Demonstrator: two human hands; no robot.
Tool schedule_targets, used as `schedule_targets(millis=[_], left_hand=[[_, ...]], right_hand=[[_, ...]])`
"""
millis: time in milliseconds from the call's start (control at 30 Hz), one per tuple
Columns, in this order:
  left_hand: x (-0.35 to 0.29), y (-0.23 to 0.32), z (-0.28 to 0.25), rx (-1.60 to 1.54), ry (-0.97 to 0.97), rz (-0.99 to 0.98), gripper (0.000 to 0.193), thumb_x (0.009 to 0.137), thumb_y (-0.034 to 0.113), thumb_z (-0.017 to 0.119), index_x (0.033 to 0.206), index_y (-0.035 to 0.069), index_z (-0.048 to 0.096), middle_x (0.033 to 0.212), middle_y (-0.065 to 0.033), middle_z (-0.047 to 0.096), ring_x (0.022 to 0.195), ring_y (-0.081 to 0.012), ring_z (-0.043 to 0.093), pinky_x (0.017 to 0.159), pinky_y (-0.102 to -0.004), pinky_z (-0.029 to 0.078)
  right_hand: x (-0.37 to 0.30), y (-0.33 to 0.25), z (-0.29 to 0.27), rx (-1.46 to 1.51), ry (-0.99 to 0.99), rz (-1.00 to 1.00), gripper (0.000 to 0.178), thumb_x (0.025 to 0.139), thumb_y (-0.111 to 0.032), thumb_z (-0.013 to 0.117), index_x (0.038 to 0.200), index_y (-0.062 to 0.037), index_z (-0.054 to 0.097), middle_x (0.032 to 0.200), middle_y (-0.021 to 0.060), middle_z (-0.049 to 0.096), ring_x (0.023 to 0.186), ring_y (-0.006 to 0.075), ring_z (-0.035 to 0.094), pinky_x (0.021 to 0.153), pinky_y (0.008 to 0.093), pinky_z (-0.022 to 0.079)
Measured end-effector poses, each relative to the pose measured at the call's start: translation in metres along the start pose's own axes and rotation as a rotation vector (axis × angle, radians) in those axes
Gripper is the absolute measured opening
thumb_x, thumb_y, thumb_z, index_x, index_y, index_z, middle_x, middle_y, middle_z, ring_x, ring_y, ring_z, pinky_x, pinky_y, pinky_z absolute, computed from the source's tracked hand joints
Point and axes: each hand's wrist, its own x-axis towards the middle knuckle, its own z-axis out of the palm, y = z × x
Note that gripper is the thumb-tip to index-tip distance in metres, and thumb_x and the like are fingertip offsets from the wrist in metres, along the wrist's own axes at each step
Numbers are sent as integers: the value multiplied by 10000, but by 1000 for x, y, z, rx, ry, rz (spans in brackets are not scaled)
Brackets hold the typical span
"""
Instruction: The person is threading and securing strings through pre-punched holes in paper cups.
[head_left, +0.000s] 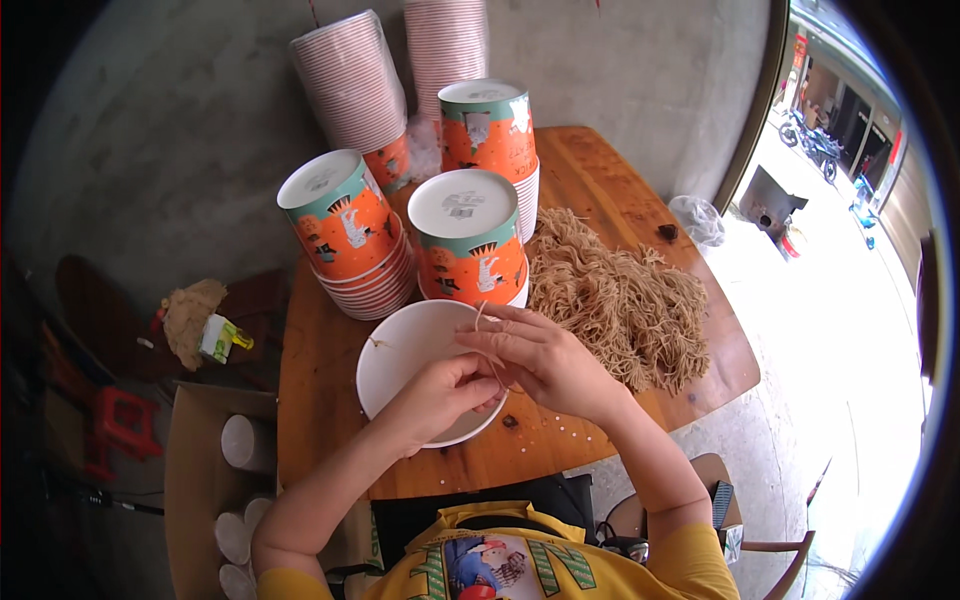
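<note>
A white paper bucket (385, 372) stands at the table's near side with its open mouth up toward me. A thin tan cord (480, 316) runs between my fingers over the bucket's right rim. My left hand (447, 398) reaches over the near rim, its thumb and fingers pinched together on the cord. My right hand (545, 358) is at the right rim with its fingers bent around the same cord. A small knotted bit of cord (378, 343) shows on the bucket's inner left wall. The hands hide the right part of the bucket.
Upside-down stacks of orange and green buckets (465, 240) rise behind the bucket. A heap of tan cords (625, 300) lies to the right on the wooden table (320, 440). At lower left, a cardboard box (195, 450) holds white buckets. A red stool (125, 425) stands further left.
</note>
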Motion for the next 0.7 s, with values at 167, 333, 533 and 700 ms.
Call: schedule_targets(millis=[167,333,533,700], left_hand=[[1,1,4,-56,25,-19,190,979,171,582,1049,1,631,897,11,599,834,-57,536,783,-216,458],[3,-2,3,-103,42,-33,190,983,167,575,1046,-3,631,892,6,599,821,-61,529,771,-219,459],[6,2,5,-142,25,-33,185,983,165,577,1050,0,629,878,2,591,810,-61,524,750,-219,455],[10,8,1,-318,-24,-254,166,960,155,590,1084,47,612,944,4,601,863,-58,559,748,-215,463]], right_hand=[[-10,-1,0,-154,92,96,467,823,14,614,1280,-77,584,1191,97,642,1144,322,584,953,414,501],[-44,-21,16,97,341,429,212,912,-91,635,1106,-39,567,925,95,648,727,201,656,594,324,547],[-45,-30,28,-86,359,303,173,806,-43,748,897,-26,602,755,71,572,570,181,580,480,294,469],[-41,-34,42,-180,342,202,169,795,-102,736,867,-81,585,752,62,550,648,217,592,526,346,501]])
